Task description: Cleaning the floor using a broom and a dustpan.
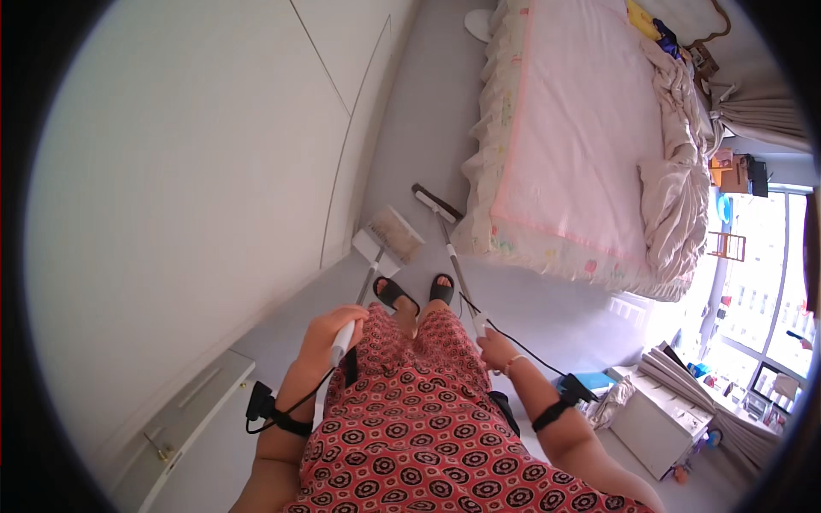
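Observation:
My left hand (pixel 330 336) is closed around the white grip of a long-handled dustpan (pixel 389 240), whose pan rests on the grey floor ahead of my left foot, beside the white wall panels. My right hand (pixel 497 349) grips the white upper end of a broom (pixel 453 260) with a grey pole. The broom's dark-bristled head lies on the floor between the dustpan and the bed skirt. Dustpan and broom head are apart. I cannot tell whether anything lies in the pan.
A bed with a pink cover (pixel 584 128) and a ruffled skirt stands ahead to the right. White cabinet panels (pixel 211 147) run along the left. An open door (pixel 192 423) is at the lower left. A white cabinet (pixel 660 417) stands right, near a curtain.

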`<state>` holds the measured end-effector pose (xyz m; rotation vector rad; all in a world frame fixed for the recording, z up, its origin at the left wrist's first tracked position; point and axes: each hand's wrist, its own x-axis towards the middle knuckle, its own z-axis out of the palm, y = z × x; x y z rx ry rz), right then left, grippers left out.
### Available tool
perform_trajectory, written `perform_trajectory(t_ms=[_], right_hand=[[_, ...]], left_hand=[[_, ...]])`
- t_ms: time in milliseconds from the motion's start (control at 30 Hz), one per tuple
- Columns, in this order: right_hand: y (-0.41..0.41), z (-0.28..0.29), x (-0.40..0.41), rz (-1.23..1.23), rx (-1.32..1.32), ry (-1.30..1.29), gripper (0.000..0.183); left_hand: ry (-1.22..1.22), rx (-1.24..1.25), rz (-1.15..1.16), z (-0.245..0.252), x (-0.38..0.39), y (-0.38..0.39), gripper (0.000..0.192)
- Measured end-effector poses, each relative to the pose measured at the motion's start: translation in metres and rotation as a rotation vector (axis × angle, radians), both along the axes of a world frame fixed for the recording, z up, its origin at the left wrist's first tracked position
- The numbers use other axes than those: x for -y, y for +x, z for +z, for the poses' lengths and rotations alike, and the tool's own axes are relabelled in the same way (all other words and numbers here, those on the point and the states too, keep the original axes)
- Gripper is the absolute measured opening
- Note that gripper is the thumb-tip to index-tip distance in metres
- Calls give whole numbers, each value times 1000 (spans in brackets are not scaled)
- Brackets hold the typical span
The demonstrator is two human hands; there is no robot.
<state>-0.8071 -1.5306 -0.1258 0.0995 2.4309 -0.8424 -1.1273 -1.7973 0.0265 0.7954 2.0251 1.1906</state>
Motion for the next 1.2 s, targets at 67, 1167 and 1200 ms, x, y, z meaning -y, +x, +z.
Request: perform_trajectory(t_ms=[67,1167,1200], right_hand=[[-27,64,-11,-514,401,-225,28],[63,-54,-4,-65,576,199,62],[81,-49,-2,23,551,276,60]], left_hand=[[-6,-9,-13,0,4,3,14],[-266,-50,449,22,145,164,14],[-257,-68,414,9,160,167,14]])
